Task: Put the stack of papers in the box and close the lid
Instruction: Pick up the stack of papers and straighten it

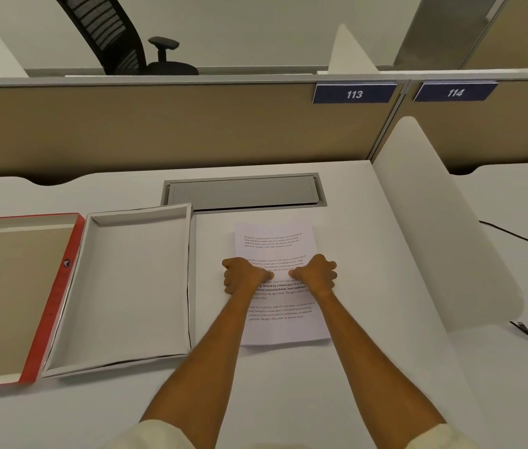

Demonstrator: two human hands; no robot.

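Showing two bare forearms reaching out from short, pale cream sleeves point(155, 432), cut off above the elbow at the lower edge of the view. Wearing nothing on the wrists or fingers of the left hand point(243, 275) or right hand point(316, 274): no watch, rings or gloves.

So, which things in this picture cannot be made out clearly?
Head view only:
- Stack of papers: its thickness does not show from above; the left hand and right hand cover its middle lines.
- Fingers: curled under, so any grip on the paper is hidden.
- Red lid: left part cut off by the frame edge.
- Printed text: too small to read fully.
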